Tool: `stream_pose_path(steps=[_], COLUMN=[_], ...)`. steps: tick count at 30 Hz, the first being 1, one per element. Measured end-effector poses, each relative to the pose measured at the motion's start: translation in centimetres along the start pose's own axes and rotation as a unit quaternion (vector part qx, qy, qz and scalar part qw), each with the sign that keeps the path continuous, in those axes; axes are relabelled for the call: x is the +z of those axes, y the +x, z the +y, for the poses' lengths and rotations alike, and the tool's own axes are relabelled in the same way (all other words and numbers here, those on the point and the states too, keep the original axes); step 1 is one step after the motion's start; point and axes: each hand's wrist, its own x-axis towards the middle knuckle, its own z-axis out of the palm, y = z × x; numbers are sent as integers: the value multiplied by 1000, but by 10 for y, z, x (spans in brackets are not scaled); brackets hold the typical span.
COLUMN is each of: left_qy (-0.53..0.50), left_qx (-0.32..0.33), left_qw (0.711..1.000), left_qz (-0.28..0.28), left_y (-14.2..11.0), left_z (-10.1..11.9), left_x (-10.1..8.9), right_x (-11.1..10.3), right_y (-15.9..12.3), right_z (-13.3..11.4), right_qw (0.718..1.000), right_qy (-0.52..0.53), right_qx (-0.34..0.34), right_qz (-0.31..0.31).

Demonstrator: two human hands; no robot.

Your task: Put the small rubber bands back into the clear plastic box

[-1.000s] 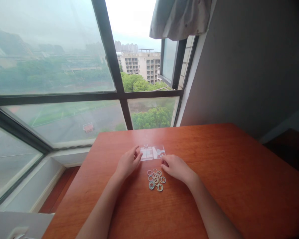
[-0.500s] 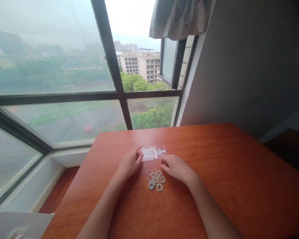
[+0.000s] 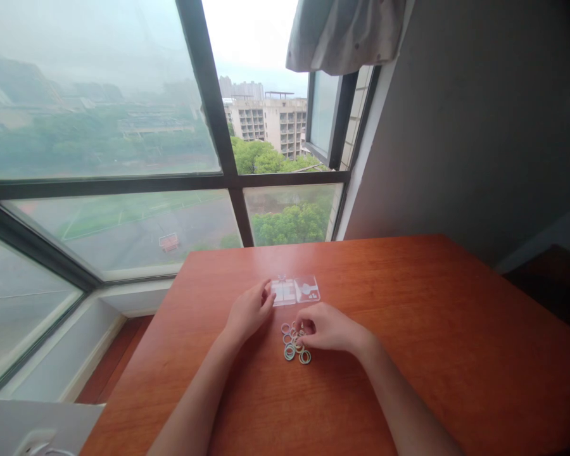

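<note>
A clear plastic box [image 3: 285, 300] lies opened out flat near the middle of the table, its lid [image 3: 308, 290] folded to the right. At the box's left edge is my left hand [image 3: 251, 309], with thumb and fingers curled around that side to steady it. Closer to me sits a loose pile of thin pastel rings [image 3: 289, 352], several of them overlapping. My right hand [image 3: 330, 326] reaches over the right side of this pile, thumb and forefinger curved and apart, the tips down among the rings. It covers part of the pile.
The brown wooden table [image 3: 408, 304] runs up to a dark window frame [image 3: 171, 183] at the back and left. A grey curtain [image 3: 344, 38] hangs above, and a grey wall [image 3: 456, 145] rises on the right. A floor gap shows at left.
My right hand has moved from the box's lid toward me and onto the rings. The lid now lies flatter and uncovered. My left hand stays at the box's left edge.
</note>
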Motion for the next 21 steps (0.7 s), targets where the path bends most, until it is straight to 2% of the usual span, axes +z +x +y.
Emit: stream_pose_path(steps=[11,17,21], left_qy=[20,27,21], left_qx=[-8,-8,-11], left_qw=[1000,1000,1000], left_qz=[4,6,2], left_y=[-1,-2,-2], left_z=[2,4,6], left_x=[2,1,0], right_x=[0,0,1], right_y=[0,0,2], right_z=[-3,-1,1], right_qw=[999,1000,1000], right_qy=[-29,3,19], right_qx=[-1,-15,-1], right_qz=[-19,-22,16])
